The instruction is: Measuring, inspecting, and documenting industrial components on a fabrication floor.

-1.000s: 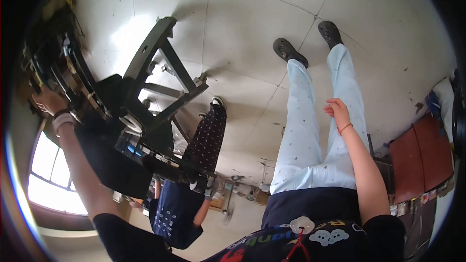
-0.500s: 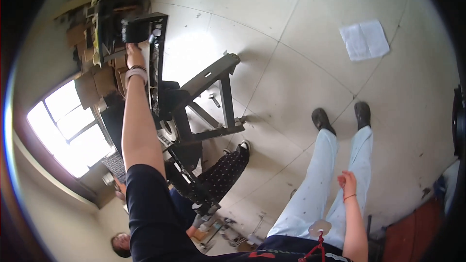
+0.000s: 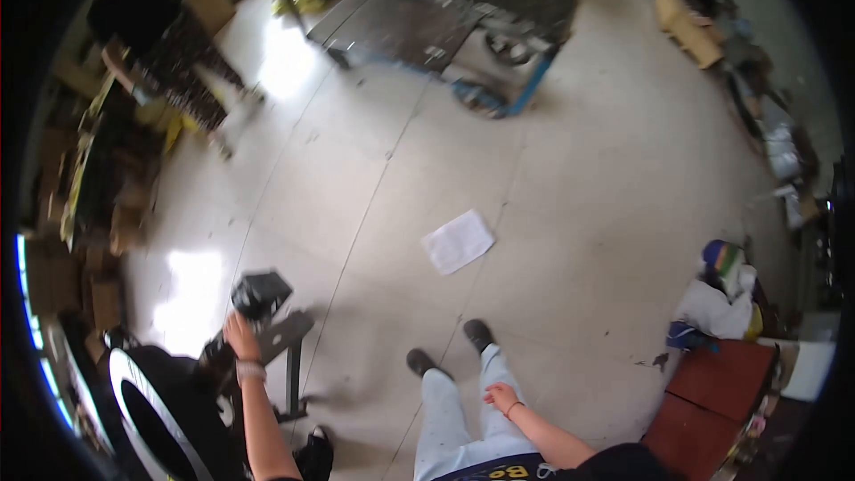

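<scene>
At the lower left stands a dark metal stand with a black block on its top end. My left hand is at the block's near edge, its fingers closed against it. The fingers' far side is hidden and somewhat blurred. A bracelet circles that wrist. My right hand hangs in front of my light trousers, loosely curled with fingers apart and holding nothing. A thin red band is on its wrist. Left of the stand is a black round thing with a white ring.
A white sheet lies on the tiled floor beyond my shoes. Farther off is a low dark platform with blue edges. A person stands at the far left by shelves. A dark red box and cloths lie at right.
My view has swung left and up, so the stand now sits lower left and the sheet nearer the middle. My left hand remains at the black block. The right hand stays low, free.
</scene>
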Motion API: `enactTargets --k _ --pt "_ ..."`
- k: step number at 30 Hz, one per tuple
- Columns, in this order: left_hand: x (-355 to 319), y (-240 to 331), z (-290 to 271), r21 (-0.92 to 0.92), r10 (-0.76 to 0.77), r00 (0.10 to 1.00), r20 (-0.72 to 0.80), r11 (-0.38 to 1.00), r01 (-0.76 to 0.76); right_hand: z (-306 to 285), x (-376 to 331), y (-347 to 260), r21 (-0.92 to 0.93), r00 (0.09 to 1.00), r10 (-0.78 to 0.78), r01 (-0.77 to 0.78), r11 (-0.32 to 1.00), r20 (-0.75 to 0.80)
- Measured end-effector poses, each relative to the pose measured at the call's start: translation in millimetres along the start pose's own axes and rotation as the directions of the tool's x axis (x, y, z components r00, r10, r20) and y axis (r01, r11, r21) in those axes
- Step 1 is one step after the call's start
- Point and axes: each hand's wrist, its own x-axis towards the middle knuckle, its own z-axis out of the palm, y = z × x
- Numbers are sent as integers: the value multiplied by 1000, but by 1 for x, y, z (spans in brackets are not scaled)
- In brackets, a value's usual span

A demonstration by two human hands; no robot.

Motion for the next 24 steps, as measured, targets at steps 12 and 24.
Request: enactTargets --k 12,24 --pt "-67 144 -61 -183 38 811 583 -967 177 3 -89 -226 -727 832 -555 381 571 0" --pt "-158 239 -165 -637 -590 340 732 -770 37 294 -284 -374 92 -205 -42 603 -793 978"
